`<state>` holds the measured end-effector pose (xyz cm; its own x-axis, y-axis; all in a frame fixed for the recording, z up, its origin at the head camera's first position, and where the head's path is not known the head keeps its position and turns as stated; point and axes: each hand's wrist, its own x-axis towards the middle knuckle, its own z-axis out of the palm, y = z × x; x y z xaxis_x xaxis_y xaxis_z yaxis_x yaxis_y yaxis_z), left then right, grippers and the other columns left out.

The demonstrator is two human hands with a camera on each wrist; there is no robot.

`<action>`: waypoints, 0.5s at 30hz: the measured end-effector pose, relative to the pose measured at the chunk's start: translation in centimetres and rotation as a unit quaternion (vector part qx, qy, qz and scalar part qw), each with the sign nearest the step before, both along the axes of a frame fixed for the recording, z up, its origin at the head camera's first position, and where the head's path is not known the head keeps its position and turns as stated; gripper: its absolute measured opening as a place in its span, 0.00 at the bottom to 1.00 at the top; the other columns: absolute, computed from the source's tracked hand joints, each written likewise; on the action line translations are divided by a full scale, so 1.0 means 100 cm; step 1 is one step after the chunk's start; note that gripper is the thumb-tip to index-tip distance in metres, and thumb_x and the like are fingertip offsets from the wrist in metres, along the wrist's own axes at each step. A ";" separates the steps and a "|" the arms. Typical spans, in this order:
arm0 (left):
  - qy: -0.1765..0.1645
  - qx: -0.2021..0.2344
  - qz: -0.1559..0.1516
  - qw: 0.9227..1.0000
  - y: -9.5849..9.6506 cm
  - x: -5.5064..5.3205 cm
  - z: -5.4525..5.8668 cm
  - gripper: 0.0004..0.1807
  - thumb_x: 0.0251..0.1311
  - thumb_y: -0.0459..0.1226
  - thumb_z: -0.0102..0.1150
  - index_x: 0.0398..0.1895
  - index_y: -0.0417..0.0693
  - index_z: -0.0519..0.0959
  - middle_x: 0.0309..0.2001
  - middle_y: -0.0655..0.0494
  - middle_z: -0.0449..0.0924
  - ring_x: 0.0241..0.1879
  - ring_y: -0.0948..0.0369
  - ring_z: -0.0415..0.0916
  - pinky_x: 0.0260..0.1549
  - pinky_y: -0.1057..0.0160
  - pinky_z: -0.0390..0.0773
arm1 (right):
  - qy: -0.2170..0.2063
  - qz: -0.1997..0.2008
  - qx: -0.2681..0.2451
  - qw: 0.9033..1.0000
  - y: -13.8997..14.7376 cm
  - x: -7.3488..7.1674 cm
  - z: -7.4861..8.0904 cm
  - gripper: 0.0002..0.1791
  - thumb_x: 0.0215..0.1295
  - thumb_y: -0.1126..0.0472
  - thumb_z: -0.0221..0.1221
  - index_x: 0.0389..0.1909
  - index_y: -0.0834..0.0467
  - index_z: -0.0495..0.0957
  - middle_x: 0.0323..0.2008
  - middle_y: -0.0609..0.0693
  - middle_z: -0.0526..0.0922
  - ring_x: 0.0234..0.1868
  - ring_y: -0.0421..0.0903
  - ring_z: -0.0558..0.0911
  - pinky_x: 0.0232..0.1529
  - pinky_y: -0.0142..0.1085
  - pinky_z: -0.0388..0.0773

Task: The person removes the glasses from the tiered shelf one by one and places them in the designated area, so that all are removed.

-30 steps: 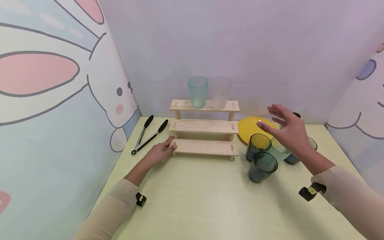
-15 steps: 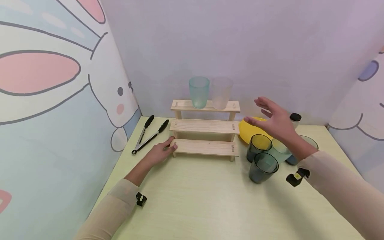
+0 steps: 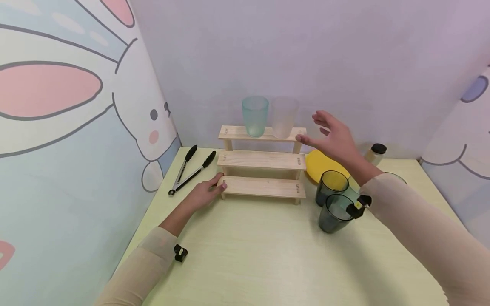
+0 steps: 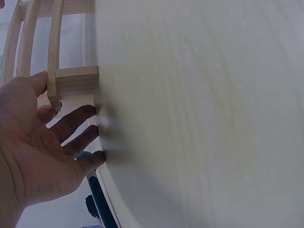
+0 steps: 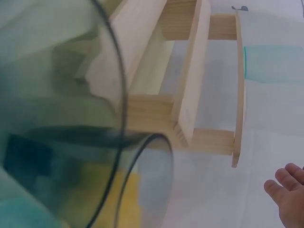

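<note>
A three-tier wooden stand (image 3: 261,160) is at the back of the table. My left hand (image 3: 203,195) holds the left end of its lowest board; in the left wrist view the thumb and index finger (image 4: 46,113) pinch the board's end, the other fingers spread. A frosted teal cup (image 3: 255,117) and a frosted clear cup (image 3: 284,118) stand upright side by side on the top tier. My right hand (image 3: 333,138) hovers just right of the top tier, apart from the clear cup, fingers extended and thumb spread, holding nothing.
Two dark grey glasses (image 3: 334,217) stand in front of a yellow plate (image 3: 323,166) at right; a green cup and another glass are partly hidden behind the right forearm. A black-capped bottle (image 3: 375,154) is behind. Black-tipped tongs (image 3: 191,171) lie at left.
My right hand has moved left from above the glasses and plate toward the stand's top tier, its fingers still spread. The left hand stays on the lowest board.
</note>
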<state>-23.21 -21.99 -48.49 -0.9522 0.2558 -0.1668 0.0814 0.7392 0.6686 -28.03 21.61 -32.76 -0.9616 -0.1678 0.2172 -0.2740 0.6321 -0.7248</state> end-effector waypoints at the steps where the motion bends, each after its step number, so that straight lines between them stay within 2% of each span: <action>1: 0.000 -0.001 0.001 1.000 0.000 0.000 0.000 0.43 0.84 0.62 0.49 0.92 0.55 0.53 0.83 0.34 0.66 0.81 0.32 0.65 0.77 0.32 0.69 | 0.000 0.001 -0.005 1.000 -0.003 -0.002 0.001 0.64 0.64 0.33 0.76 0.91 0.54 0.53 0.85 0.58 0.67 0.84 0.64 0.69 0.82 0.60 0.67; 9: -0.003 0.003 0.003 1.000 -0.001 0.000 -0.001 0.43 0.84 0.62 0.49 0.92 0.55 0.54 0.83 0.34 0.66 0.81 0.32 0.65 0.76 0.32 0.70 | -0.013 0.009 -0.037 0.999 -0.028 -0.022 0.000 0.67 0.63 0.34 0.77 0.91 0.53 0.50 0.87 0.56 0.65 0.85 0.61 0.67 0.83 0.57 0.66; 15: 0.002 0.004 0.004 1.000 0.000 0.000 0.000 0.43 0.84 0.62 0.49 0.92 0.54 0.54 0.83 0.35 0.65 0.81 0.32 0.65 0.76 0.32 0.70 | -0.035 -0.014 -0.053 0.998 -0.045 -0.038 0.008 0.69 0.61 0.28 0.76 0.92 0.49 0.48 0.87 0.54 0.63 0.86 0.58 0.67 0.84 0.55 0.66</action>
<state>-23.19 -21.95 -48.49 -0.9550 0.2488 -0.1612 0.0776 0.7347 0.6740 -31.84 17.08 -31.94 -0.9790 -0.1210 0.1640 -0.2037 0.5573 -0.8049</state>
